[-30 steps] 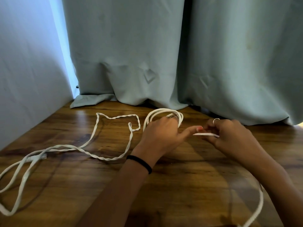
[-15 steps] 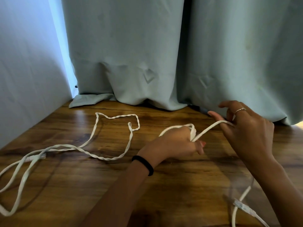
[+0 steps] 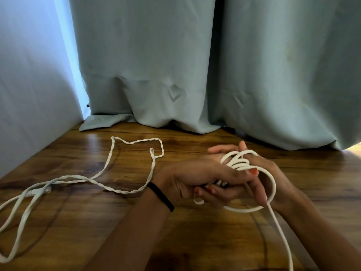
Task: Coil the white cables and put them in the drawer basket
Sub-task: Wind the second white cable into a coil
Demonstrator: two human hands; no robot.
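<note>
My left hand (image 3: pixel 191 177) grips a small coil of white cable (image 3: pixel 239 160), its fingers curled round the loops and its thumb pressing on top. My right hand (image 3: pixel 277 178) sits right against it on the far side, holding the same cable, with one wider loop (image 3: pixel 272 184) running round it. The cable's free tail (image 3: pixel 281 237) trails off the bottom edge. A second white cable (image 3: pixel 121 190), flat and twisted, lies loose on the wooden surface at the left, with its plug (image 3: pixel 40 191) near the left edge. No drawer basket is in view.
The wooden surface (image 3: pixel 195 241) ends at a pale blue-grey curtain (image 3: pixel 175 75) hanging along the back. A pale wall (image 3: pixel 29 75) closes off the left side. The curtain's hem (image 3: pixel 101 123) spills onto the wood at the back left.
My right hand came down from the raised strand and closed in against my left hand, adding a loop to the coil. The loose cable at the left has not moved.
</note>
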